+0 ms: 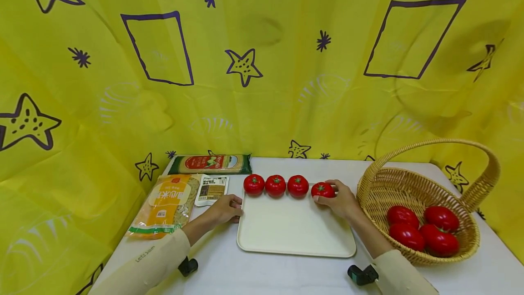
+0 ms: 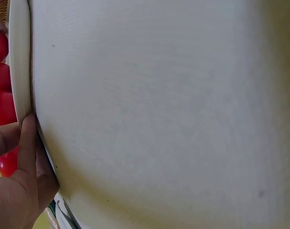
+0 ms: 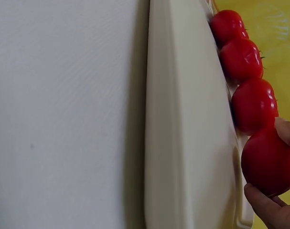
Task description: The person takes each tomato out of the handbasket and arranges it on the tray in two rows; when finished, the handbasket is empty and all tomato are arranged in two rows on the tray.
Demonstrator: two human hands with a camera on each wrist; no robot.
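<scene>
My right hand point(image 1: 343, 201) grasps a round, glossy red tomato with a green top point(image 1: 321, 190) at one o'clock on the cream rectangular tray point(image 1: 296, 226); I can't tell whether it bears weight there. Three matching red tomatoes point(image 1: 275, 186) line the far edge between ten and twelve, a gap short of it. My left hand point(image 1: 224, 210) pinches the rim near ten o'clock. I'd best hold that rim firm, square the fruit with its neighbours, and loosen my grip gently against rolling.
</scene>
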